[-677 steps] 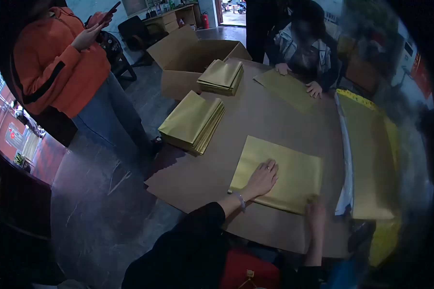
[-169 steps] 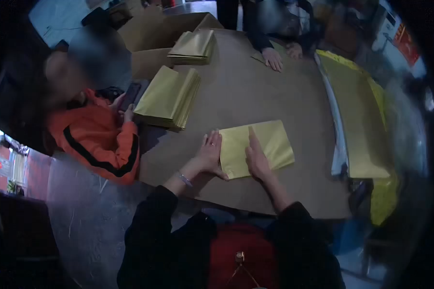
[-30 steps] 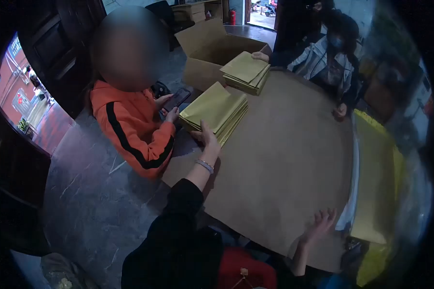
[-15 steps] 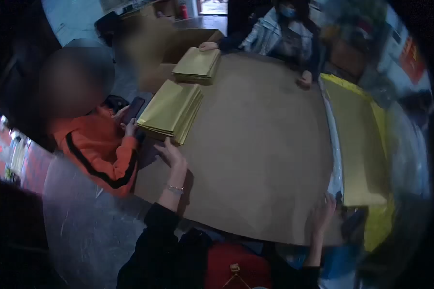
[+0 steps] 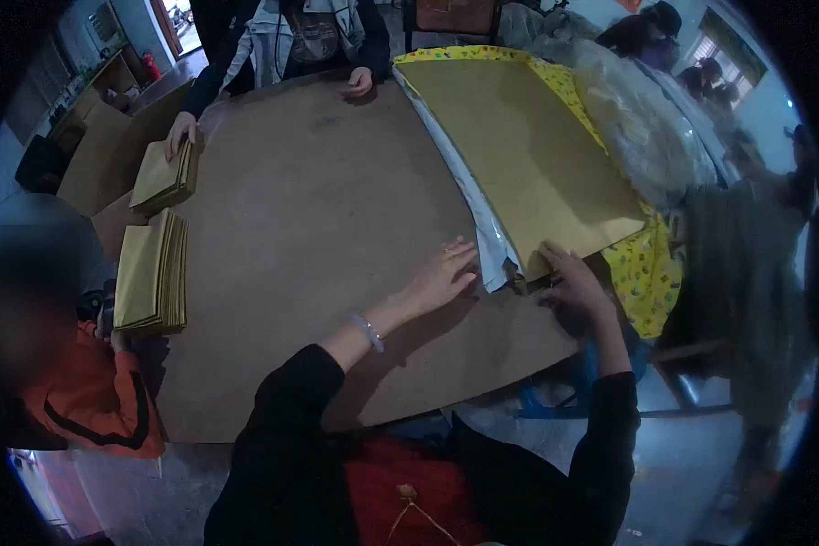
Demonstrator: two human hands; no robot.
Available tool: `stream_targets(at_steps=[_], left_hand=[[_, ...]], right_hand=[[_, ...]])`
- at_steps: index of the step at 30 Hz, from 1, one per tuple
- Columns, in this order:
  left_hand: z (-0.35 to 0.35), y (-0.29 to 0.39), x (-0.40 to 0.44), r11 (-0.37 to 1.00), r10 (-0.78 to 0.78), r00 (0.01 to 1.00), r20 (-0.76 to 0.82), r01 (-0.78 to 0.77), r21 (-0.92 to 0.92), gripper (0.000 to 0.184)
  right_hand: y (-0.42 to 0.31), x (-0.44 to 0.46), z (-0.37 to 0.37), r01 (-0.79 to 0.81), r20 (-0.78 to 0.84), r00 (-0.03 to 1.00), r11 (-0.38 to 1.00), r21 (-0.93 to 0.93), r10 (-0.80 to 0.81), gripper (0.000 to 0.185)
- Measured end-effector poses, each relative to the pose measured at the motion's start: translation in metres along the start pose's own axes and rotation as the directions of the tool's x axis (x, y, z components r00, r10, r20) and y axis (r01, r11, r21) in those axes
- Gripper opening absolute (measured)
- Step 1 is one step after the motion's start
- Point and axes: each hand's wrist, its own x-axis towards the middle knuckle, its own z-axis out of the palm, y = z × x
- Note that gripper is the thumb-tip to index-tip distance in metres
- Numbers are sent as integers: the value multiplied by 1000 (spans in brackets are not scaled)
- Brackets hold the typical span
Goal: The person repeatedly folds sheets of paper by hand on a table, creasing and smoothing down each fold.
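Note:
A large gold paper sheet (image 5: 528, 136), perhaps the top of a stack, lies on a yellow patterned wrapper (image 5: 646, 282) at the right. My right hand (image 5: 578, 287) is at its near corner, fingers spread and bent, the fingertips touching the paper edge. Just left of the wrapper's folded white edge (image 5: 469, 196), my left hand (image 5: 441, 278) hovers over the brown board tabletop (image 5: 309, 200) with fingers stretched out, holding nothing. Two piles of folded gold paper stand along the left side: a nearer pile (image 5: 146, 278) and a farther pile (image 5: 162, 177).
Across the table a person rests one hand (image 5: 180, 135) on the farther pile; the other hand (image 5: 359, 84) is over the table edge. At the left sits a person in an orange sleeve (image 5: 91, 391). Clear plastic bags (image 5: 642, 118) bulge beyond the wrapper. A cardboard box (image 5: 118, 136) stands behind the piles.
My view has swung to the right. My left hand has left the near pile and crossed toward the wrapper; my right hand has come onto the corner of the gold sheet.

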Motion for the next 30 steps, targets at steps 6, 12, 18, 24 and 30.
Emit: stream_targets(at_steps=[6,12,18,24,30], left_hand=[[56,-1,81,901,407,902,145,-422,96,31],[47,5,119,964,250,803,541,-258,-63,25],[38,7,129,977,213,806,552,-172,-126,20],[47,12,126,981,103,913,394,-158,109,21],[50,12,125,992,14,960,279,-49,119,24]], right_hand=[[19,2,12,151,-151,976,986,-65,-159,42],[28,3,29,272,-346,890,955,-120,-297,27],[28,6,44,107,-486,872,947,302,57,17],[34,6,51,-29,-388,893,891,452,226,29],[23,0,45,188,-625,780,964,187,-31,29]])
